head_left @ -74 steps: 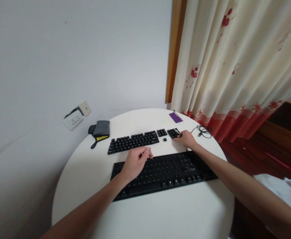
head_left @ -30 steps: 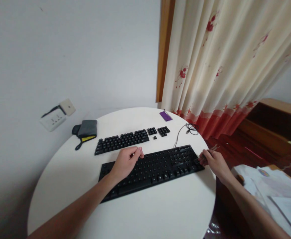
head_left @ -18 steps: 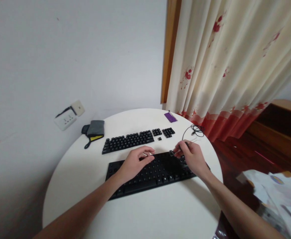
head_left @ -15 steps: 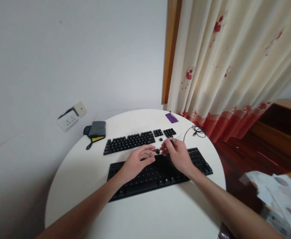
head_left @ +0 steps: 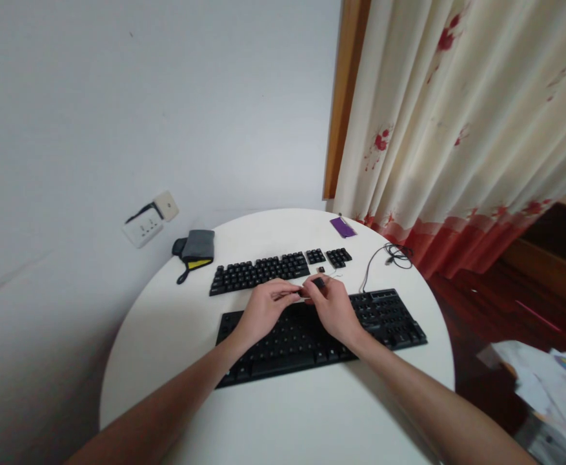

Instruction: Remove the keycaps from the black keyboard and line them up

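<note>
Both my hands meet above the black keyboard (head_left: 283,345), whose upper part shows bare key stems with the caps off. My left hand (head_left: 269,305) pinches a small black keycap (head_left: 301,292) at its fingertips, touching the right fingertips. My right hand (head_left: 332,309) is closed around the dark handle of what looks like a wire keycap puller (head_left: 318,282); thin wires stick out beyond it. Behind the hands, loose black keycaps (head_left: 258,271) lie in ordered blocks, and a single keycap (head_left: 321,269) sits apart near the right hand.
On the round white table (head_left: 166,349) a grey pouch (head_left: 199,244) lies at the back left and a purple packet (head_left: 343,227) at the back right. The keyboard's coiled cable (head_left: 399,255) rests near the right edge. A wall and a curtain (head_left: 408,129) stand behind.
My hands have come together, and the keycap between them is now pinched by my left fingers. My right hand has turned, still holding the puller. The view has shifted slightly.
</note>
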`<state>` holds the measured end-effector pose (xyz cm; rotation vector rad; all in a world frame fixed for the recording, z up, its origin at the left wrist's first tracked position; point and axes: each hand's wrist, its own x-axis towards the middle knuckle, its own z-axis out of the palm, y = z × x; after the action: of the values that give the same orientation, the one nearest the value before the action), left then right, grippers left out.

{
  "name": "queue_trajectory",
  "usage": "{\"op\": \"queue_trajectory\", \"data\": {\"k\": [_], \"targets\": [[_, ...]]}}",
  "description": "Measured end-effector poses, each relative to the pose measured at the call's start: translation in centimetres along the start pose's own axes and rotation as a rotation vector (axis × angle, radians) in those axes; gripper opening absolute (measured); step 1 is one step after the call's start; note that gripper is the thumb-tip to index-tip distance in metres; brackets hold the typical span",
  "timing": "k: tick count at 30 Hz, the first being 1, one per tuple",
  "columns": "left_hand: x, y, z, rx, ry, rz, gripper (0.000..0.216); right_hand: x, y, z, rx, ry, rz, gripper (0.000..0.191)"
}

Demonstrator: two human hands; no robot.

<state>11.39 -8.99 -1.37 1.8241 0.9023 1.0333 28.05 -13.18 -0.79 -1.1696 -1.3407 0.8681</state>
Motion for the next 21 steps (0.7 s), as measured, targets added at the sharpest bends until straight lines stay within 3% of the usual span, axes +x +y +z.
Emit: {"op": "queue_trajectory", "data": {"k": [8,13,18,21], "targets": [[-0.4,1.0,0.1,0.144,-0.001,0.157,0.021,-0.1,0.4,0.2,0.191,0.050,0.095,0.031],[-0.6,1.9,0.2,0.251,0.000,0.224,0.014,0.0,0.5,0.1,0.106,0.059,0.074,0.027],[-0.5,1.5,0.3,0.269,0.047,0.262,0.016,-0.2,-0.1,-0.7,-0.267,0.078,-0.154,0.016],[-0.4,0.9,0.3,0.173,0.080,0.180,0.023,-0.4,-0.3,-0.9,-0.304,-0.078,-0.258,0.023]]}}
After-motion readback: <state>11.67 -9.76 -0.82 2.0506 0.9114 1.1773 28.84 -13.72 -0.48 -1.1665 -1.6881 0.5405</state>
